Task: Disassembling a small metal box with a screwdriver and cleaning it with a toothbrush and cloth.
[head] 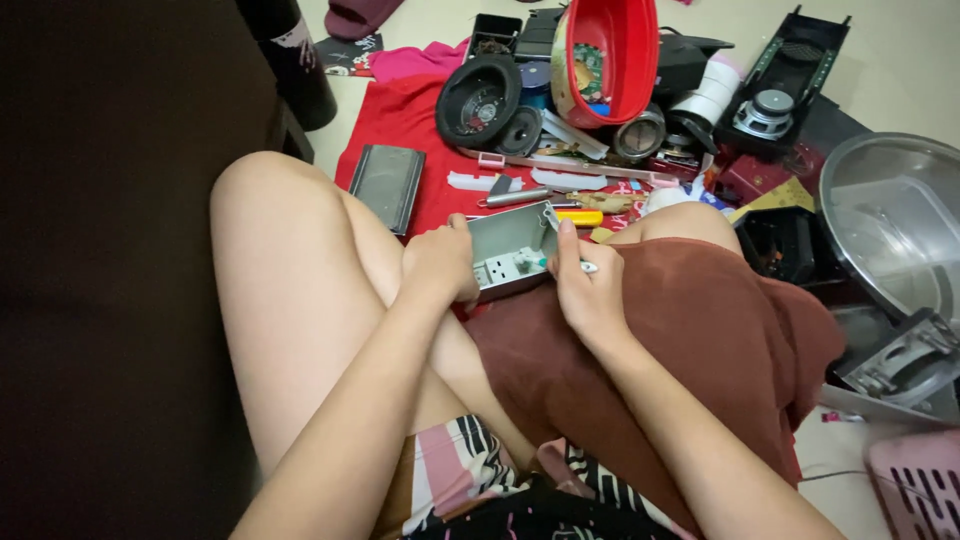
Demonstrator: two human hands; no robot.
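Seated on the floor, the left hand grips an opened grey metal box on the lap while the right hand pinches a small tool inside it, innards still in place.

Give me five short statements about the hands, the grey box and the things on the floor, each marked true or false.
1. The left hand grips the grey box. True.
2. The right hand is empty. False: it holds a small tool against the box.
3. The red tub stands beyond the box. True.
4. The cloth on the floor is blue. False: it is red.
5. A brown towel covers the lap. True.
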